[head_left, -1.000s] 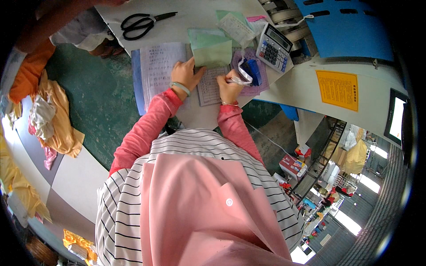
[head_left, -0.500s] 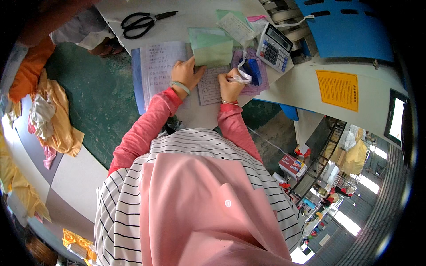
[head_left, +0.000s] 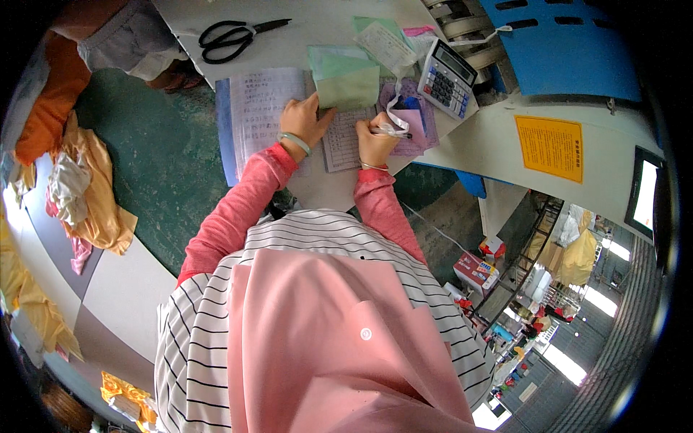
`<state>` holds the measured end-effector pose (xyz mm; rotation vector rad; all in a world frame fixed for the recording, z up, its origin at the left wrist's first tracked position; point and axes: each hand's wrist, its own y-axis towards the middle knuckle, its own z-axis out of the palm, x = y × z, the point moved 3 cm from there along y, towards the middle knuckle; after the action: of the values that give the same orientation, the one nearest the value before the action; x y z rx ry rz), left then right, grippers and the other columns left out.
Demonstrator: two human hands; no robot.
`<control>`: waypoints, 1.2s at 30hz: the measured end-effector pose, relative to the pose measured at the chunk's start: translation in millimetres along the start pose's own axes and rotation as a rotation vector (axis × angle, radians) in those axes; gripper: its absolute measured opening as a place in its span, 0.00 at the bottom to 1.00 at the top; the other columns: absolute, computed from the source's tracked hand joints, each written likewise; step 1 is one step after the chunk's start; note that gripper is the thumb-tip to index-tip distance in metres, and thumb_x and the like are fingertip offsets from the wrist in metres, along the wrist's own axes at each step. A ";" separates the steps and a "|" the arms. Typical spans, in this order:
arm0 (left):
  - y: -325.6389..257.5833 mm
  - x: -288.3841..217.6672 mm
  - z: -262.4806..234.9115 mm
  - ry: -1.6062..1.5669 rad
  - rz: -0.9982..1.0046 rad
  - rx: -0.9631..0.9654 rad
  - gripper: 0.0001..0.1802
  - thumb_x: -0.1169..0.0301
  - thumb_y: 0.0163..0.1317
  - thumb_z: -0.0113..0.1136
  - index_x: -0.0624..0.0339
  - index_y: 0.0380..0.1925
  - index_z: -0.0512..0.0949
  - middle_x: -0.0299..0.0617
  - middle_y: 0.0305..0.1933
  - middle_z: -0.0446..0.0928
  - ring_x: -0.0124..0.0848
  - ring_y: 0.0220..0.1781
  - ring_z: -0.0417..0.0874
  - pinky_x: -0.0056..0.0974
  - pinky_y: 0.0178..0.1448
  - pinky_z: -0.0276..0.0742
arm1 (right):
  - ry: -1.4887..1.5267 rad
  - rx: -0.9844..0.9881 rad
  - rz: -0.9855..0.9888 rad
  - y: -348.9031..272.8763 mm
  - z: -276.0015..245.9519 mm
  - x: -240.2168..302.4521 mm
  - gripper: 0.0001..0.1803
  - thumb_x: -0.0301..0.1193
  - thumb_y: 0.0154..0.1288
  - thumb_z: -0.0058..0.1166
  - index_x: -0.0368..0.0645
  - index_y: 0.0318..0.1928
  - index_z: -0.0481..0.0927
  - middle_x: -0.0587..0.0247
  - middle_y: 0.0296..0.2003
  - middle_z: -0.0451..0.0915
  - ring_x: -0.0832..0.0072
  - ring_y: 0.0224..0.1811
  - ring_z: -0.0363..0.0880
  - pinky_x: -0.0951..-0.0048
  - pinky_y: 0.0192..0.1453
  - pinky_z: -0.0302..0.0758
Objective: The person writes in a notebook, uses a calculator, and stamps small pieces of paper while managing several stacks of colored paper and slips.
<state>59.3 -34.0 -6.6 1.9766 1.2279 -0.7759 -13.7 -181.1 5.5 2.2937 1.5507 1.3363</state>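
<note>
A white pen is being gripped between the closed fingers of the right hand over a ruled form sheet, which is being pinned flat by the spread-fingered left hand beside an open notebook on the white table.

Black-handled scissors lie on the white table at upper centre-left of the frame. A grey calculator sits upper right of centre, just beside a blue plastic panel with slots. A yellow notice is fixed to a pale surface at right; a lit screen stands at the far right edge. Orange and yellow cloth is piled at left, on and beside a green mat. A red and white box sits on the floor at lower right of centre.
</note>
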 end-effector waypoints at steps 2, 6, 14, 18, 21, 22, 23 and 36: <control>0.8 -1.9 -1.5 0.013 0.001 -0.002 0.13 0.61 0.52 0.58 0.54 0.36 0.74 0.46 0.25 0.78 0.45 0.27 0.76 0.41 0.41 0.69 | 0.050 -0.019 0.056 0.8 -2.0 2.7 0.11 0.24 0.39 0.53 0.41 0.14 0.63 0.59 0.11 0.64 0.64 0.14 0.64 0.65 0.21 0.59; 1.6 -2.7 -2.9 -0.024 -0.070 0.108 0.13 0.60 0.53 0.57 0.54 0.36 0.74 0.45 0.25 0.78 0.45 0.27 0.77 0.41 0.43 0.69 | 0.011 -0.044 0.045 -0.6 0.8 -0.6 0.11 0.23 0.38 0.53 0.41 0.14 0.63 0.59 0.10 0.62 0.63 0.13 0.62 0.64 0.20 0.58; 0.0 -2.2 -1.2 -0.012 -0.023 0.027 0.13 0.60 0.53 0.58 0.53 0.36 0.74 0.44 0.24 0.78 0.44 0.27 0.76 0.41 0.42 0.69 | 0.017 -0.067 0.071 -3.3 1.1 -13.0 0.11 0.23 0.38 0.53 0.40 0.14 0.62 0.59 0.10 0.61 0.62 0.14 0.62 0.64 0.21 0.57; 0.0 -0.4 0.9 -0.025 -0.018 0.026 0.13 0.61 0.52 0.59 0.52 0.35 0.75 0.44 0.24 0.78 0.45 0.26 0.76 0.41 0.40 0.69 | 0.010 -0.040 0.076 -3.7 2.3 -11.9 0.11 0.24 0.38 0.52 0.40 0.14 0.62 0.59 0.11 0.62 0.62 0.14 0.62 0.64 0.21 0.58; -0.3 -0.2 0.6 -0.023 -0.022 0.023 0.13 0.61 0.51 0.59 0.52 0.35 0.75 0.44 0.24 0.78 0.45 0.25 0.76 0.42 0.40 0.70 | 0.001 -0.063 0.086 -2.2 0.5 -9.3 0.11 0.24 0.38 0.53 0.40 0.14 0.62 0.59 0.11 0.62 0.62 0.14 0.61 0.64 0.21 0.58; -0.3 -0.5 1.0 -0.015 -0.032 0.024 0.13 0.60 0.51 0.59 0.51 0.35 0.75 0.44 0.24 0.78 0.46 0.25 0.75 0.42 0.40 0.70 | 0.012 -0.068 0.080 -1.9 0.7 -11.0 0.12 0.24 0.38 0.53 0.40 0.14 0.62 0.59 0.11 0.63 0.63 0.14 0.61 0.65 0.21 0.58; -0.2 -0.7 0.8 -0.016 -0.031 0.024 0.13 0.60 0.51 0.59 0.51 0.35 0.75 0.44 0.24 0.78 0.46 0.25 0.75 0.42 0.40 0.70 | 0.023 -0.074 0.074 -1.9 0.8 -12.3 0.12 0.24 0.38 0.53 0.40 0.14 0.62 0.60 0.11 0.63 0.64 0.14 0.61 0.65 0.21 0.58; 2.2 -4.7 -1.1 -0.016 -0.043 0.057 0.13 0.59 0.52 0.58 0.52 0.35 0.75 0.45 0.25 0.78 0.48 0.27 0.75 0.44 0.40 0.70 | 0.005 -0.090 0.072 -4.1 1.3 -17.7 0.11 0.25 0.39 0.54 0.40 0.14 0.64 0.60 0.11 0.65 0.61 0.15 0.65 0.63 0.23 0.60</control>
<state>59.7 -36.3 -1.8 1.9919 1.2560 -0.8555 -17.7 -192.5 -8.2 2.3138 1.3919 1.3983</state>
